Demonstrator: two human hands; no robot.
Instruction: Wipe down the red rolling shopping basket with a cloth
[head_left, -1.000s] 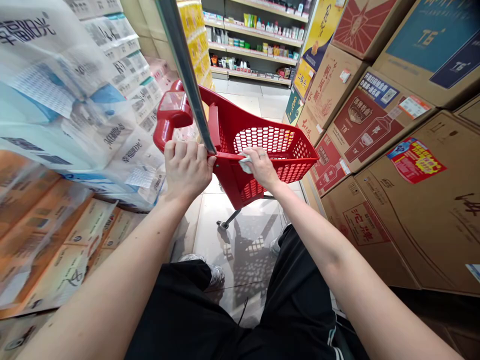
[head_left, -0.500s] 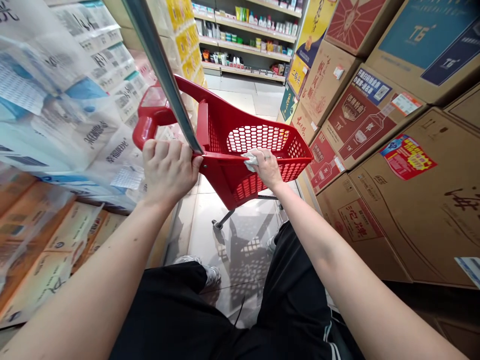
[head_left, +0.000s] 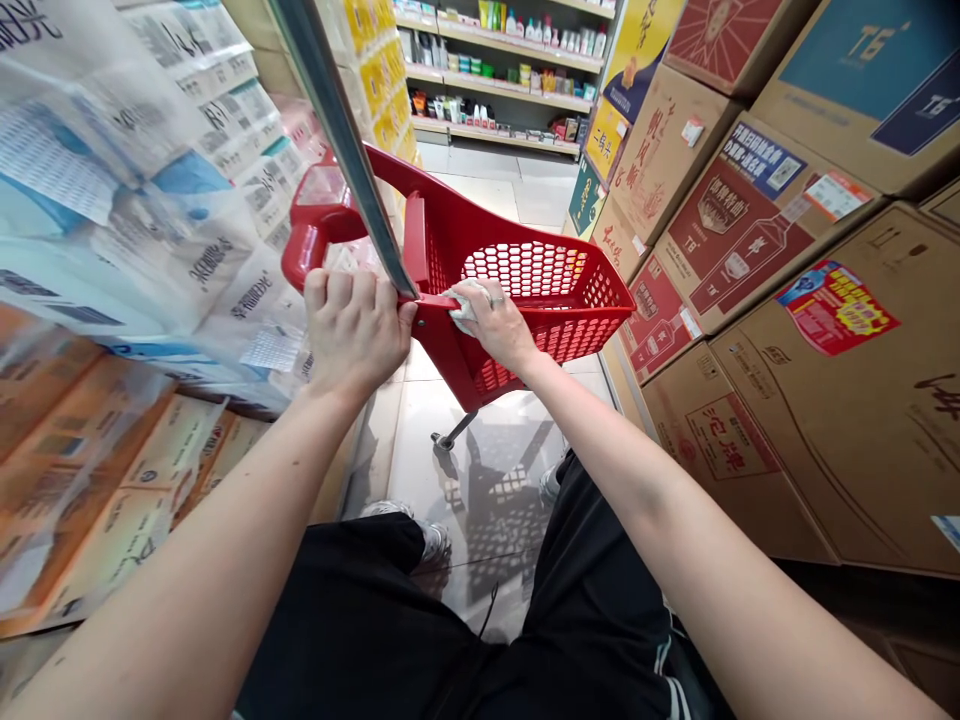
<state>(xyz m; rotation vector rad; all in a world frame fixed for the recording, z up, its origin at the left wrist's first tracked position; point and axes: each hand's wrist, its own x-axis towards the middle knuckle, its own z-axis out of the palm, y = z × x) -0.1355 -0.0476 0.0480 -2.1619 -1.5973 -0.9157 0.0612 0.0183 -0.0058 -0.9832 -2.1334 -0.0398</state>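
Note:
A red plastic shopping cart (head_left: pixel 517 225) with a honeycomb-holed basket stands before me, a grey metal pole (head_left: pixel 341 130) rising from its near side. My left hand (head_left: pixel 358 325) is wrapped over the cart's red handle, just left of the pole's foot. Between the fingers of my right hand (head_left: pixel 499 318) is a crumpled white cloth (head_left: pixel 469 303), pressed on the basket's near rim a little right of the pole. The palm hides part of the cloth. No goods show inside the visible part of the basket.
Cardboard boxes (head_left: pixel 780 400) are stacked high along the right. Plastic-wrapped paper packs (head_left: pixel 172 230) and orange packs (head_left: pixel 97 430) line the left side. Shelves of bottles and tubes (head_left: pixel 510 70) stand beyond the tiled aisle floor (head_left: pixel 487 190).
My right hand has slid the cloth leftward along the basket rim, closer to the pole. My left hand keeps its hold on the handle. The whole view has shifted slightly.

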